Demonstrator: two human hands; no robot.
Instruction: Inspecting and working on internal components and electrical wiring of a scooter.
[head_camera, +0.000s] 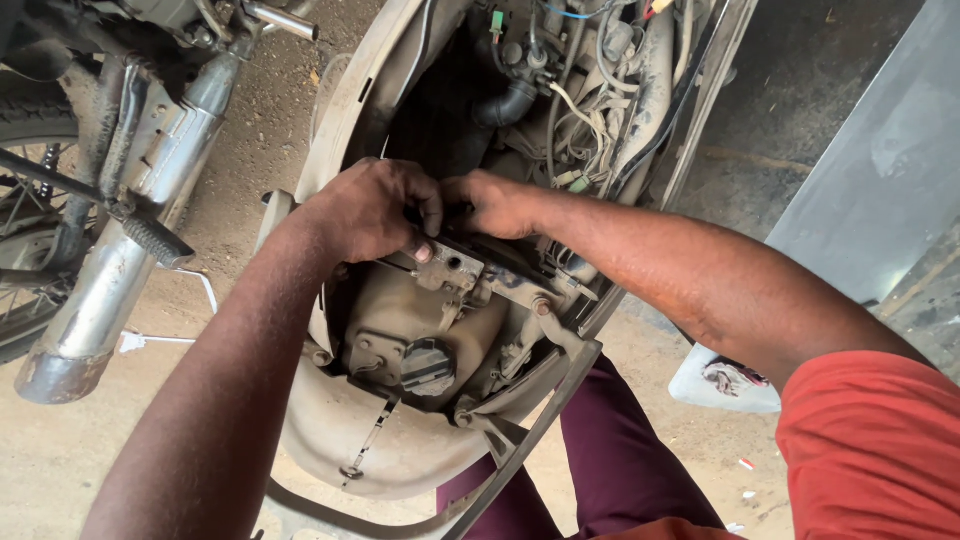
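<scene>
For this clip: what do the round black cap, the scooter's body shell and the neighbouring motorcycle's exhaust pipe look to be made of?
Round black cap: likely moulded plastic, matte, with a raised grip bar. Body shell: probably plastic panel, beige, dull and dusty, thin curved edges. Exhaust pipe: metal, apparently chromed, reflective but scuffed and grimy near its end. The left hand and right hand meet at a small dark part above the cap; its material is unclear.

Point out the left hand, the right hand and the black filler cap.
left hand (372, 212): head view, on the back of the hand.
right hand (497, 205): head view, on the back of the hand near the knuckles.
black filler cap (428, 366): head view, on the middle of its ribbed top.
</scene>
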